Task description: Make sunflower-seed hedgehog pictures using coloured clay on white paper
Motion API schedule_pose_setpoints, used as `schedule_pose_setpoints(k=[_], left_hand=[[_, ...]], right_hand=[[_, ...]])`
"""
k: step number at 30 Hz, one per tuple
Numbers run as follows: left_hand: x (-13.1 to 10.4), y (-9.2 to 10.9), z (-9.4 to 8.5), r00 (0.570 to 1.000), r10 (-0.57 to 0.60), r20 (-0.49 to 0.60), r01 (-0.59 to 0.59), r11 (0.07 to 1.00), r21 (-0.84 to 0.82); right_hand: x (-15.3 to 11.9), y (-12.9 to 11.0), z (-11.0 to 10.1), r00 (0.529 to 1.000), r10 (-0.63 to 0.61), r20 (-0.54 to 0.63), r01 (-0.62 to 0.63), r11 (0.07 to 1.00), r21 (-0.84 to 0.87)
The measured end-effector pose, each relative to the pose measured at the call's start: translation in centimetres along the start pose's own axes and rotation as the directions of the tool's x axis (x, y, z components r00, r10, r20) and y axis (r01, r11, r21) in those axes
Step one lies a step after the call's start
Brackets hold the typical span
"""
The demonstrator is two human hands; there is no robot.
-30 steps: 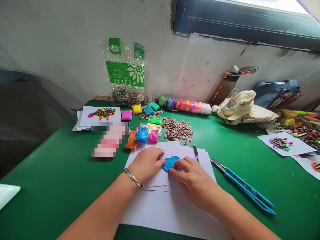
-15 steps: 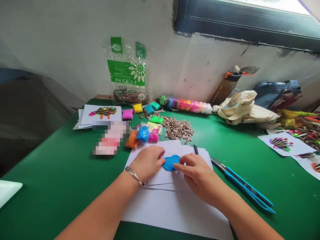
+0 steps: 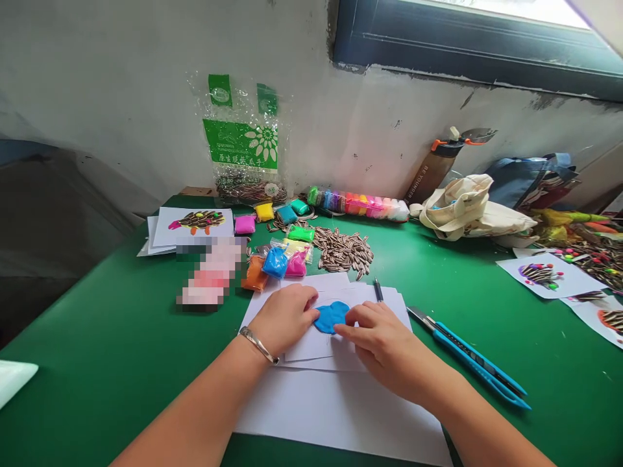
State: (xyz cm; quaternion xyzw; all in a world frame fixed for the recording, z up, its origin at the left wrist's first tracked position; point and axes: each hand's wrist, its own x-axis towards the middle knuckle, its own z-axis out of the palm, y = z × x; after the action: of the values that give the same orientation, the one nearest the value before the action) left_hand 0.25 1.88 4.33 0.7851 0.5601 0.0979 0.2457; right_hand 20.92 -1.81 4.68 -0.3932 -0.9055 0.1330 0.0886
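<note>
A flattened patch of blue modelling clay (image 3: 331,318) lies on a small white sheet of paper (image 3: 306,350) with faint drawn lines near the clay. My left hand (image 3: 285,321), with a silver bangle at its wrist, rests on the paper at the left. Its thumb touches the clay's left edge, and the thumb and bent index finger are apart. From the other side, my right hand (image 3: 382,337) has its fingertips pressed together on the clay's lower right edge; its thumb is mostly hidden. Larger white sheets (image 3: 335,405) lie beneath.
A blue utility knife (image 3: 474,360) lies right of the papers, and a black pen (image 3: 378,290) beyond them. Sunflower seeds (image 3: 345,251) and clay packets (image 3: 275,262) sit behind. A seed bag (image 3: 243,155) leans on the wall. Seed pictures (image 3: 199,224) lie left; a cloth bag (image 3: 460,207) stands right.
My right fingertips have shifted slightly left and down along the clay's edge. My left hand keeps its place on the paper. The whole view has shifted a little.
</note>
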Motion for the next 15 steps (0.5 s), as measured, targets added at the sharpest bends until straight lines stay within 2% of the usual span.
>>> schedule_pose_setpoints(k=[3,10,15], left_hand=[[0.00,-0.08,0.05,1.000,-0.004,0.001,0.004,1.000,-0.004],[0.08,-0.12,0.05,1.000,-0.016,-0.006,0.016,1.000,-0.014],[0.12,-0.17,0.17,1.000,-0.019,-0.007,0.018,1.000,-0.019]], right_hand=[[-0.13,0.16,-0.21,1.000,0.011,-0.022,-0.011,1.000,0.021],[0.31,-0.41,-0.53,0.995,0.061,0.085,-0.059,0.998,-0.032],[0.02,0.13,-0.50,0.996,0.055,0.076,-0.057,0.998,0.018]])
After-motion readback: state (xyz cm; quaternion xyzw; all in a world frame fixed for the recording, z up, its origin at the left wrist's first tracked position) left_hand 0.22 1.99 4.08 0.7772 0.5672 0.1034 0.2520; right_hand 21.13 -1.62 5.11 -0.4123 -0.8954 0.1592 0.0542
